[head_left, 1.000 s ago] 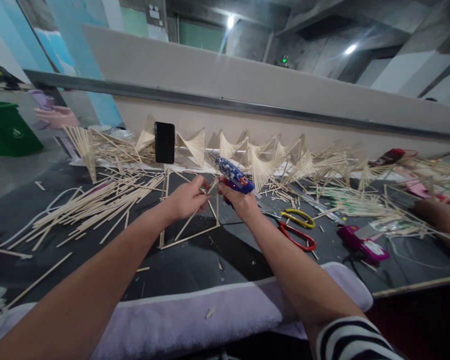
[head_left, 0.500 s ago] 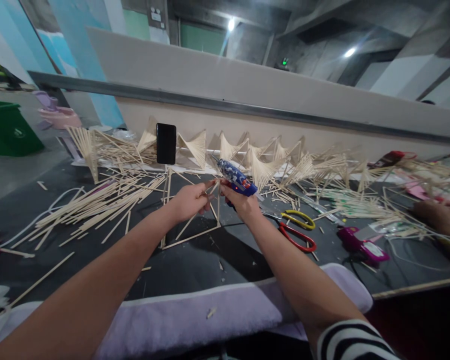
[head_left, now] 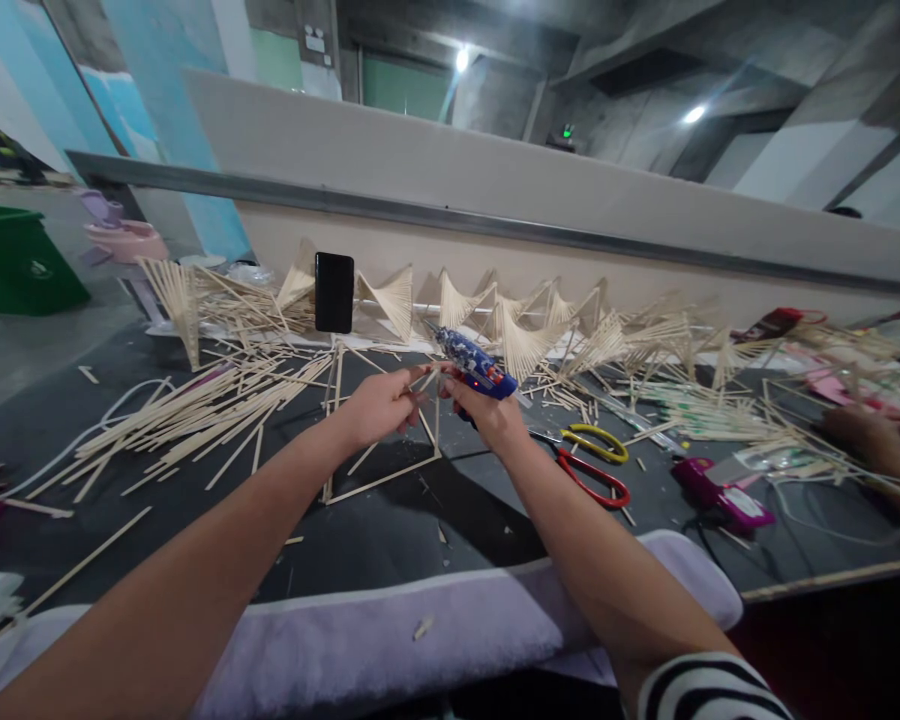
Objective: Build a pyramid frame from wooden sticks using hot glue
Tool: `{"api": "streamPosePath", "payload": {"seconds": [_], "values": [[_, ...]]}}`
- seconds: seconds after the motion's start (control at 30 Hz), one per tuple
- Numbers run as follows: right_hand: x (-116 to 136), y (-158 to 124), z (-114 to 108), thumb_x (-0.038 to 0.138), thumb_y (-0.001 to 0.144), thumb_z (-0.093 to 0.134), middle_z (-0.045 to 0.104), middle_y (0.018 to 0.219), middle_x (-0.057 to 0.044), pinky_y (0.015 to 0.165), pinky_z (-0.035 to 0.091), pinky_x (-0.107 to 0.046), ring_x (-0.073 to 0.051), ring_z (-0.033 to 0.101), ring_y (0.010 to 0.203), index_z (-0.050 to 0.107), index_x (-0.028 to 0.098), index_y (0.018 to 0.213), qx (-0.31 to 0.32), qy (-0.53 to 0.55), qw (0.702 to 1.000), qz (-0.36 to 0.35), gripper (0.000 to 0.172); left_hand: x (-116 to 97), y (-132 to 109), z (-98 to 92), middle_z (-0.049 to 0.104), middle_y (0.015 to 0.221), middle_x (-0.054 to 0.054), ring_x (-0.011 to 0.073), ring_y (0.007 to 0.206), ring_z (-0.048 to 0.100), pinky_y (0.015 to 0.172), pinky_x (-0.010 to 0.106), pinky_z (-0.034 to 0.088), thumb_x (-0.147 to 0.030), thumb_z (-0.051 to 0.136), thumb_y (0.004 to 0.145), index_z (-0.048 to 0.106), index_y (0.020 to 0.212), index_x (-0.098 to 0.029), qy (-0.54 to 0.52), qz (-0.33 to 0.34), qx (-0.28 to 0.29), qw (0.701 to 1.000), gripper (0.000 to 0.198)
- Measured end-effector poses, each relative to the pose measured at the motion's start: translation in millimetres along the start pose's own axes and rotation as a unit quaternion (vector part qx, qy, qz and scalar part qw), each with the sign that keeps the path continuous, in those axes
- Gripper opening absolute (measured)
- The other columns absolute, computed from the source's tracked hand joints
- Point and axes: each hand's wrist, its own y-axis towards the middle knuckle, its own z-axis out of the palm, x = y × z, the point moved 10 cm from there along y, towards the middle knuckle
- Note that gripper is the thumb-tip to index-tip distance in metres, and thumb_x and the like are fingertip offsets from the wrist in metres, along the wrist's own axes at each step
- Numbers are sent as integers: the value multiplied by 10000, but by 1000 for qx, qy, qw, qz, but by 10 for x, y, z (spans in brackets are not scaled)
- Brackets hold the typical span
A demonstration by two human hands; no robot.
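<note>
In the middle of the black table stands a frame of thin wooden sticks [head_left: 382, 486], its base edges glued at the corners. My left hand [head_left: 385, 408] is closed at the frame's upper corner, pinching a stick there. My right hand [head_left: 487, 412] is closed round a blue hot glue gun [head_left: 474, 362], whose nozzle points up and to the left. The right fingertips also touch the upper corner, close to the left ones. The exact joint is partly hidden by the fingers.
Loose sticks [head_left: 195, 420] lie left; finished fan-shaped stick models [head_left: 529, 335] line the back. A black phone [head_left: 334, 292] stands upright. Scissors [head_left: 594, 478] with red and yellow handles and a magenta device [head_left: 724, 495] lie right. Another person's hand [head_left: 862, 430] is at far right.
The view has shifted very slightly. Both hands stay at the frame's upper corner, and the right-hand fingertips have moved only a little.
</note>
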Motion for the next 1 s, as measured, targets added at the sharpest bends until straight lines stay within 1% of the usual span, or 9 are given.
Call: {"api": "streamPosePath", "payload": {"seconds": [0.1, 0.17, 0.3, 0.4, 0.53, 0.63, 0.73, 0.83, 1.0], "values": [[85, -49, -77, 396, 673, 638, 628, 689, -16, 507, 428, -282, -132, 520, 540, 649, 180, 967, 0, 5, 1000, 6, 366, 29, 9, -7, 587, 577, -17, 143, 480, 548, 534, 239, 422, -302, 443, 812, 489, 1261, -212, -2, -1, -6, 1000, 461], [129, -111, -161, 382, 674, 644, 630, 707, -29, 524, 443, -294, -141, 536, 560, 655, 171, 917, -6, -12, 1000, 14, 322, 41, 11, -5, 594, 584, -13, 139, 487, 545, 534, 237, 422, -302, 447, 811, 482, 1272, -207, -6, -4, -8, 1000, 473], [231, -282, -356, 377, 660, 672, 617, 671, -28, 553, 458, -312, -157, 551, 577, 626, 179, 784, -21, -87, 996, -14, 238, 39, -4, 10, 600, 608, -7, 121, 494, 522, 541, 233, 423, -311, 440, 819, 424, 1327, -181, -21, -16, -1, 1000, 525], [276, -401, -443, 398, 662, 666, 591, 604, -8, 537, 443, -305, -162, 540, 559, 599, 188, 718, -19, -167, 985, -40, 227, 9, -21, 14, 599, 618, -8, 108, 503, 514, 556, 229, 426, -308, 429, 824, 393, 1349, -169, -26, -18, 9, 999, 544], [339, -465, -441, 423, 674, 646, 593, 614, -13, 542, 425, -284, -156, 527, 570, 603, 189, 709, -4, -252, 965, -71, 241, -21, -34, -11, 602, 620, -4, 107, 529, 518, 566, 224, 420, -302, 423, 825, 384, 1354, -154, -6, -17, 9, 1000, 551], [384, -455, -404, 424, 682, 638, 584, 609, -18, 533, 410, -272, -143, 504, 555, 587, 190, 674, -2, -282, 955, -87, 240, -23, -37, -20, 600, 622, -4, 102, 523, 508, 575, 224, 422, -291, 409, 829, 388, 1352, -150, -1, -15, 6, 1000, 542], [394, -432, -389, 440, 684, 630, 550, 562, -8, 494, 380, -264, -128, 461, 509, 561, 196, 630, -12, -304, 948, -90, 259, -3, -37, -19, 604, 629, 4, 106, 541, 515, 566, 217, 417, -278, 395, 834, 390, 1351, -146, -12, -19, 5, 1000, 534], [329, -416, -397, 456, 683, 624, 509, 510, 4, 456, 349, -258, -120, 435, 471, 526, 198, 585, -18, -315, 946, -72, 293, 6, -34, -21, 611, 631, 8, 110, 537, 523, 564, 222, 414, -298, 415, 831, 403, 1344, -157, -7, -18, 5, 1000, 532], [174, -407, -457, 467, 677, 621, 511, 487, 2, 438, 350, -254, -135, 476, 469, 541, 198, 584, -31, -298, 953, -46, 296, 19, -28, -9, 614, 635, 8, 110, 523, 527, 572, 230, 423, -308, 428, 833, 402, 1346, -181, -3, -22, 11, 1000, 530]]}}
